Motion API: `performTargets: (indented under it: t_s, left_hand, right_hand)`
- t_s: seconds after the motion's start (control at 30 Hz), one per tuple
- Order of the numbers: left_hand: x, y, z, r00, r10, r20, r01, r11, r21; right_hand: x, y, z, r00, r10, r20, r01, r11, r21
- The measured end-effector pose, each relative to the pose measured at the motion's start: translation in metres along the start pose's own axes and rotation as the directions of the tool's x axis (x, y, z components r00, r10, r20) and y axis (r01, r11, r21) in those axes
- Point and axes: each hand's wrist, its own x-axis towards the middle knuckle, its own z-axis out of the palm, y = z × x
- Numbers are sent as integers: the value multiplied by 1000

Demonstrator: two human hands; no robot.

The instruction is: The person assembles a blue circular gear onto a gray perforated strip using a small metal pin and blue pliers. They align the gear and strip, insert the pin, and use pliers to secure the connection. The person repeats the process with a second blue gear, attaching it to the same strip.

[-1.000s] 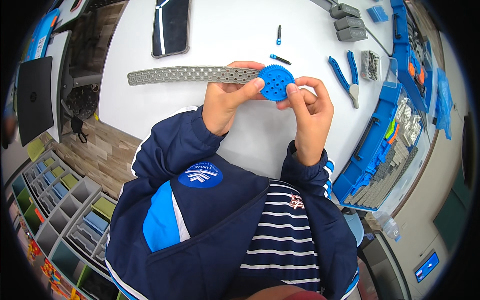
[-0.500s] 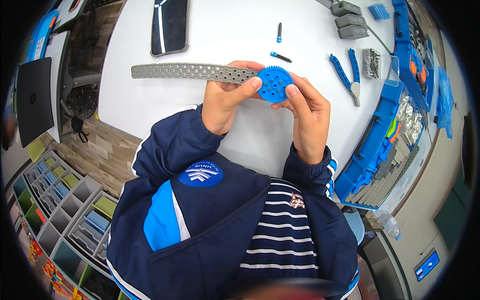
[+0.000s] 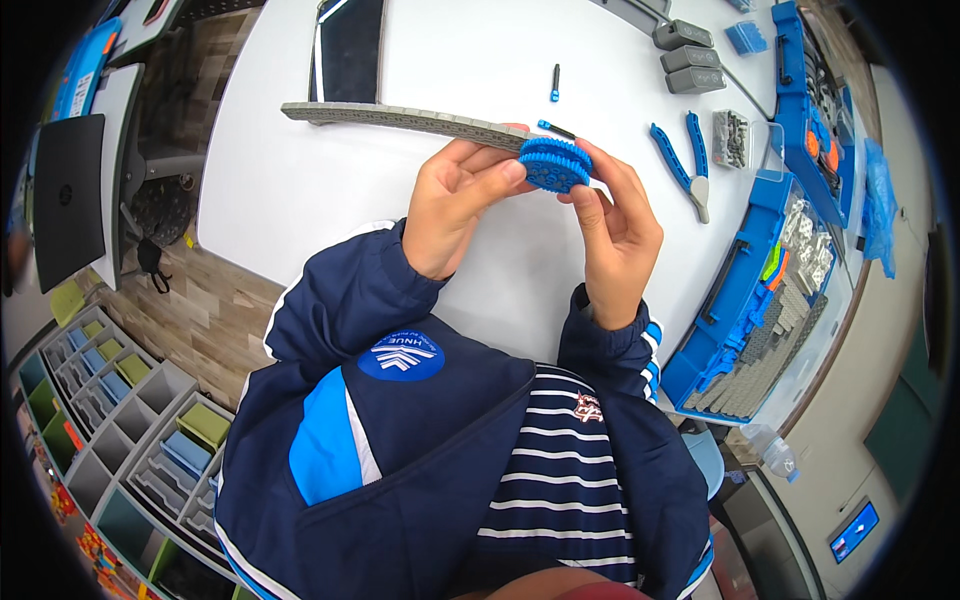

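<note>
Above the white table I hold a long grey perforated beam point(image 3: 420, 122) with two blue toothed gears point(image 3: 556, 166) stacked at its right end. My left hand point(image 3: 455, 200) is closed around that end, its thumb by the left rim of the gears. My right hand point(image 3: 615, 215) pinches the gears' right side between thumb and fingers. The gears are tilted, so both toothed rims show. Just beyond them lies a black shaft with a blue end point(image 3: 556, 129), and farther off a second such shaft point(image 3: 555, 83). Some fingertips are hidden behind the parts.
A dark phone point(image 3: 347, 60) lies at the far left of the table. To the right are blue-handled pliers point(image 3: 684, 165), a small box of grey pins point(image 3: 733, 140), grey blocks point(image 3: 692, 57) and an open blue case of beams point(image 3: 755, 310). A laptop point(image 3: 70, 200) stands at left.
The beam and gears have been tilted from face-on to nearly edge-on, which brings the second gear into sight. Both hands keep their hold. The view has shifted slightly.
</note>
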Motion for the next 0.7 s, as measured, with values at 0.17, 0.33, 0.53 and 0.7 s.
performTargets:
  t_s: [0.17, 0.33, 0.53, 0.7]
  left_hand:
    - [0, -3, 4, 989, 122, 87, -117, 991, -63]
    - [-5, 5, -3, 992, 123, 2, -114, 915, 386]
    - [-3, 22, 6, 655, 659, 371, -611, 173, 772]
    - [-15, 55, 19, 574, 584, 574, -666, -75, 742]
  right_hand:
    - [0, -3, -2, 974, -225, -2, 217, 946, -242]
    - [-1, -9, -6, 956, -294, -6, 273, 897, -349]
    - [-2, -19, -6, 934, -348, 79, 353, 869, -348]
    - [-5, -39, -8, 923, -378, 74, 385, 898, -213]
